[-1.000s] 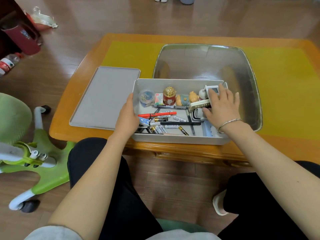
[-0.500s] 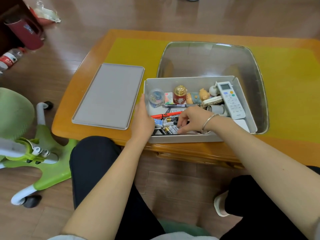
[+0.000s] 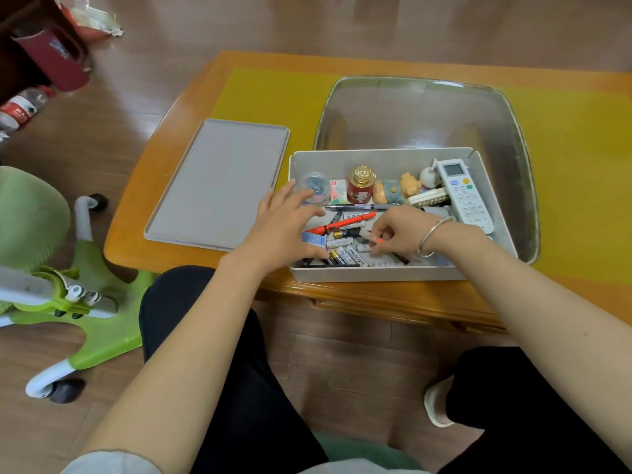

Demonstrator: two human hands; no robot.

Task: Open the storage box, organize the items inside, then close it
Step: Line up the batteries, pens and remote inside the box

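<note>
With the lid [image 3: 219, 183] already off and lying flat on the table [image 3: 164, 186] just to the left of the storage box [image 3: 376, 272], we judge ourselves to be in the middle step, sorting what lies inside. Our box sits at the near edge of the table, partly on the metal tray [image 3: 513, 138] behind it. Our right hand [image 3: 396, 230] reaches into the near middle of the box, its fingers curled and pinching a small pale tube with an orange end [image 3: 371, 237], which lies among loose batteries [image 3: 345, 254] on the box floor. Our left hand [image 3: 284, 227] is over the left wall of the box, fingers spread and fairly straight, holding nothing that we can see; whether it presses on the wall we cannot tell. A red marker [image 3: 342, 224] lies just between the two hands, and a grey pen [image 3: 355, 207] beyond it. At the back stand a clear round case [image 3: 313, 188], a red jar with a gold cap [image 3: 361, 186] and small figurines [image 3: 396, 190], with the white remote [image 3: 463, 193] along the right side. Next, we think, the pinched piece needs lifting clear of the batteries and setting with the pens, while the left hand gathers the batteries into one group.
</note>
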